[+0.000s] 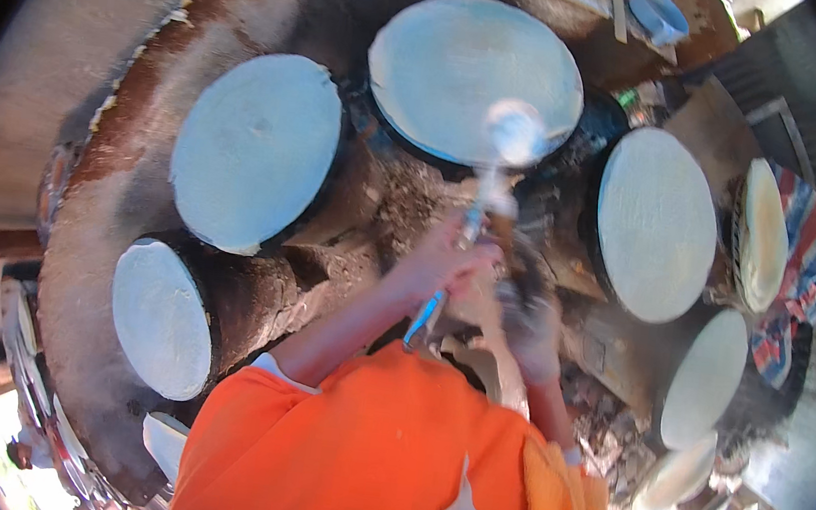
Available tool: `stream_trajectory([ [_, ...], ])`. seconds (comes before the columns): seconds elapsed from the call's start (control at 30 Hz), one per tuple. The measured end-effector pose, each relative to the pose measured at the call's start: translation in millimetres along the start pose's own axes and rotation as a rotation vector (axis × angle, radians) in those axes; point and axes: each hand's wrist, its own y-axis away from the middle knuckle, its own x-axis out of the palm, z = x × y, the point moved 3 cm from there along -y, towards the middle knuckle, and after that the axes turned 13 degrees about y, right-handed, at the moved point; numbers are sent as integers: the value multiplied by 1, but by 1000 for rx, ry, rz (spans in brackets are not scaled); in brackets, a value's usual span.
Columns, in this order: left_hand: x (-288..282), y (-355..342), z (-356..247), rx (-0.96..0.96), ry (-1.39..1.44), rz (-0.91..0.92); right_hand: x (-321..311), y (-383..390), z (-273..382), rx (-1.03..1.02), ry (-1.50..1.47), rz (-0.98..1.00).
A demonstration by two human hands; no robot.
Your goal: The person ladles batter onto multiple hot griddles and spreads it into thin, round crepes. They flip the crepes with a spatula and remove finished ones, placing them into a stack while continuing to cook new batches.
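Note:
My left hand (452, 265) is closed round the blue handle of a ladle (473, 224). The ladle's pale, blurred bowl is over the near edge of a large round griddle (449, 68), which is covered with a thin white layer of batter. Close beside it, my right hand (532, 335) is smeared by motion. A brownish, blurred thing with a pale end (502, 227) reaches forward from that hand; its kind and the fingers' grip cannot be made out.
Other batter-covered round griddles curve round me, including a left one (259, 152) and a right one (658, 226). Striped cloth (797, 269) hangs at the far right. A blue bowl (659, 15) is at the back. Rubble (608, 444) lies on the near right.

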Motion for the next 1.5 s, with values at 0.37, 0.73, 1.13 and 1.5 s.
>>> stream_trajectory([
  [0.37, -86, 69, -89, 301, 138, -417, 7, -216, -92, -302, 1247, -137],
  [0.73, -37, 85, -136, 670, 334, -168, -44, -250, -2, -741, 704, -389],
  [1.13, -82, 207, -126, 1053, 462, -238, -40, -253, 235, -1137, 691, -452],
  [1.5, -199, 318, -37, 957, 660, -576, 292, -155, 258, -1257, 919, -84],
])
